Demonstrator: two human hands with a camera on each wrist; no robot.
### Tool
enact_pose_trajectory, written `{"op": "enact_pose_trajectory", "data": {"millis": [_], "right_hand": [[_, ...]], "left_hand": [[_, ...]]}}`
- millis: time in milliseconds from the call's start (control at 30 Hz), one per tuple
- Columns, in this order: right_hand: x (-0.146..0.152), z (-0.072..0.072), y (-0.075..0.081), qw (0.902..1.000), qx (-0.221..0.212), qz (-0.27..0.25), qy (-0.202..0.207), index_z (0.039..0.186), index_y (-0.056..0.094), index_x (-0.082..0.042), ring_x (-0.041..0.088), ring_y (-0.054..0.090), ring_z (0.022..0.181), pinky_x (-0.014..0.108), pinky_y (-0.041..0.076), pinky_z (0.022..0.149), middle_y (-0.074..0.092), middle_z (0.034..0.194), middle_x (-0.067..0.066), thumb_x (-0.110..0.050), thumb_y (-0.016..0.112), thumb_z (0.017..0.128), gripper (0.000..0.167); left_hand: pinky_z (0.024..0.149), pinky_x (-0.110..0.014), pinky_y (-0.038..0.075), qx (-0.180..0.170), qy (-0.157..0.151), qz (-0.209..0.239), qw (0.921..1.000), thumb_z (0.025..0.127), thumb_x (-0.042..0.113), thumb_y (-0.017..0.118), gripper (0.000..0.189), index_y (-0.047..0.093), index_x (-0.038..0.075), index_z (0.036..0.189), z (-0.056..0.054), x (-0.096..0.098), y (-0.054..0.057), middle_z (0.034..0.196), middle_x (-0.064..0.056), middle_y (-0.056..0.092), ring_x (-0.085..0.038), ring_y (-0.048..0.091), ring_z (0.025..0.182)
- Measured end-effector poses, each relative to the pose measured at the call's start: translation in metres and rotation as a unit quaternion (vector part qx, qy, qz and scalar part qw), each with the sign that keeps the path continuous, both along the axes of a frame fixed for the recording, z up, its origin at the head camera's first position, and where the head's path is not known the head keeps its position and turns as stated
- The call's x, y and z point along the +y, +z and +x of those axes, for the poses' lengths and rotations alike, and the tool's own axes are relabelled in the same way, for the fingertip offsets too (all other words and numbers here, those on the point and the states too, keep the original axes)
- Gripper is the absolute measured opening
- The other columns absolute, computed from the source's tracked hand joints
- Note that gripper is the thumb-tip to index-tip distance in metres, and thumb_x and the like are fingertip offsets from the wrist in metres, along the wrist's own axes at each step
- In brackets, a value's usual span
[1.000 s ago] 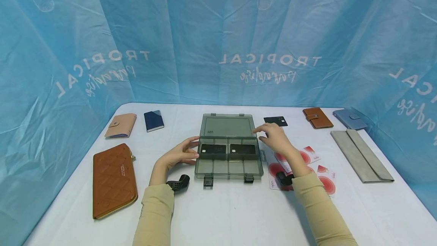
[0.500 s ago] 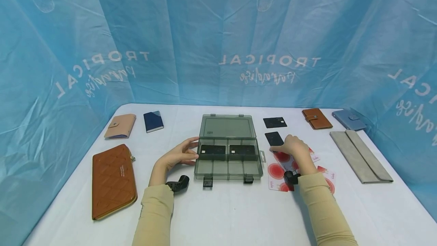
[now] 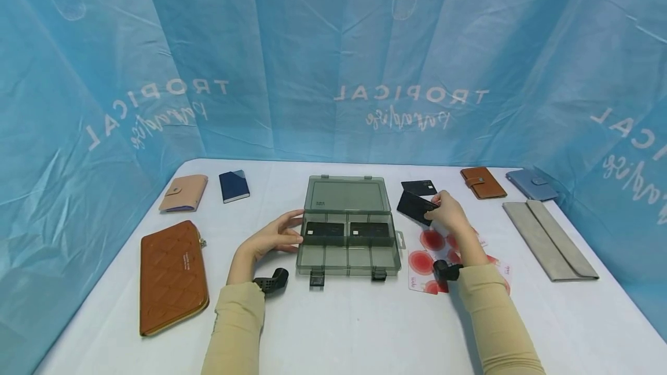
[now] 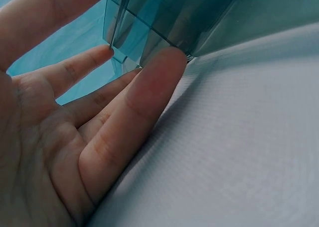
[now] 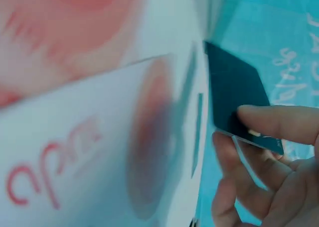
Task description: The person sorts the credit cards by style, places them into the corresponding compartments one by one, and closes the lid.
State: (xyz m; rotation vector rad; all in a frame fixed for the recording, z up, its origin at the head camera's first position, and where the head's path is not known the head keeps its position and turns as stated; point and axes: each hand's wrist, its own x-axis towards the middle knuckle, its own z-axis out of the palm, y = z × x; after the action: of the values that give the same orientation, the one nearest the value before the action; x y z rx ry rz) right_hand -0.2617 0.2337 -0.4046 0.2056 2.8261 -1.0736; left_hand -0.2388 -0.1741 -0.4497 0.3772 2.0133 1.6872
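Observation:
Between thumb and fingers my right hand (image 3: 449, 213) pinches a black card (image 5: 237, 90), tilted and raised off the table at the right of the box. Another black card (image 3: 420, 187) lies flat just behind it. In the middle stands a grey see-through divided box (image 3: 348, 259), its lid (image 3: 347, 194) folded back. Two black cards, one on the left (image 3: 325, 230) and one on the right (image 3: 370, 230), sit in its back compartments. My left hand (image 3: 271, 237) touches the box's left side with its fingertips, fingers fairly straight; the left wrist view shows them against the clear wall (image 4: 149, 28).
Several white cards with red circles (image 3: 423, 262) lie under my right wrist. On the right are a brown wallet (image 3: 483, 183), a blue wallet (image 3: 531, 184) and a grey pouch (image 3: 549, 239). A quilted brown wallet (image 3: 174, 276), a beige wallet (image 3: 183, 192) and a navy holder (image 3: 234, 186) lie left.
My right hand has moved from the box's back right corner to the right, taken a black card there and lifted it. The left hand has stayed at the box.

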Motion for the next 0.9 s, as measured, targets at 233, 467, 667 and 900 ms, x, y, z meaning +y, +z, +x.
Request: {"op": "enact_pose_trajectory", "data": {"millis": [233,467,667,900], "right_hand": [[-0.006,0.002,0.013,0.9795,0.027,-0.2,-0.007,0.125,0.037,0.007,0.033,0.049,0.105,0.037,0.05,0.088,0.045,0.121,0.025,-0.01,0.051,0.092,0.04],[-0.02,0.008,0.027,0.9198,0.018,-0.391,0.032,0.114,0.048,0.001,0.015,0.049,0.101,0.042,0.044,0.094,0.047,0.106,0.003,-0.017,0.051,0.096,0.026],[-0.037,0.006,0.027,0.9307,0.015,-0.359,0.07,0.103,0.044,-0.004,0.012,0.049,0.071,0.026,0.046,0.066,0.047,0.086,0.003,-0.03,0.044,0.098,0.026],[-0.054,0.008,0.03,0.9408,-0.055,-0.292,0.164,0.137,0.024,-0.011,0.031,0.055,0.087,0.045,0.053,0.063,0.039,0.116,0.025,-0.047,0.028,0.098,0.054]], "left_hand": [[0.086,-0.042,0.05,0.0,-0.003,0.003,1.0,0.085,0.01,0.064,0.078,0.018,0.013,0.149,-0.001,-0.002,-0.001,0.151,-0.021,0.017,-0.027,0.054,0.107],[0.087,-0.042,0.05,-0.002,-0.005,0.004,1.0,0.085,0.011,0.064,0.078,0.018,0.014,0.149,0.0,-0.001,0.0,0.151,-0.02,0.016,-0.025,0.054,0.106],[0.087,-0.042,0.05,0.0,-0.004,0.002,1.0,0.085,0.01,0.063,0.078,0.018,0.014,0.149,0.0,-0.001,0.0,0.151,-0.02,0.016,-0.026,0.054,0.107],[0.087,-0.042,0.05,0.001,-0.007,0.0,1.0,0.085,0.011,0.064,0.079,0.017,0.014,0.149,0.0,-0.001,0.0,0.151,-0.02,0.016,-0.027,0.053,0.108]]}}
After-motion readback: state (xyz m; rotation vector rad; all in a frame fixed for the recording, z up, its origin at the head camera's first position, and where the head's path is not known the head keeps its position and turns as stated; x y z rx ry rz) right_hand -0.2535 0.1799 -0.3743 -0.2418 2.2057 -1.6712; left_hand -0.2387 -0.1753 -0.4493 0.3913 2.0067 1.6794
